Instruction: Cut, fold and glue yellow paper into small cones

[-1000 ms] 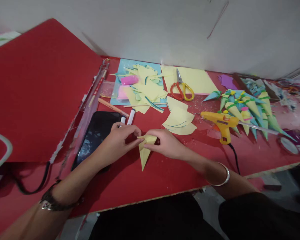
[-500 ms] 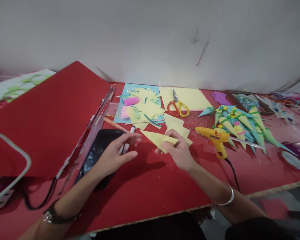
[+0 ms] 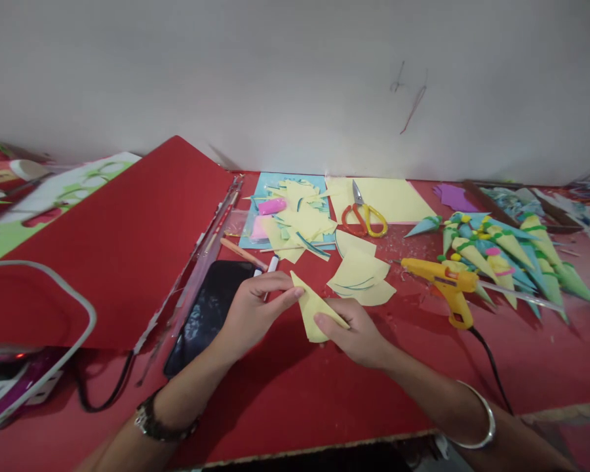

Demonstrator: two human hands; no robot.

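Note:
A pale yellow paper cone [image 3: 315,313] is held between my two hands above the red table. My right hand [image 3: 356,331] grips its wide right side, thumb in front and fingers behind. At the pointed upper end, my left hand [image 3: 263,308] pinches the tip between thumb and fingers. Just beyond the cone lie several cut yellow paper pieces [image 3: 361,272] with curved edges. A yellow glue gun [image 3: 445,282] rests to the right of my right hand. Near my left hand lie a black phone [image 3: 204,314] and a white marker [image 3: 271,265].
Scissors [image 3: 366,213] with red and yellow handles lie on a yellow sheet [image 3: 398,196] near the wall. Paper scraps [image 3: 299,210] cover a blue sheet. Finished-looking paper cones [image 3: 511,252] are piled at right. A large red board [image 3: 128,262] and a white cable [image 3: 86,308] occupy the left.
My left hand has moved from beside the paper to pinch its tip. The cone has turned so its point faces up and left. The view has shifted slightly left.

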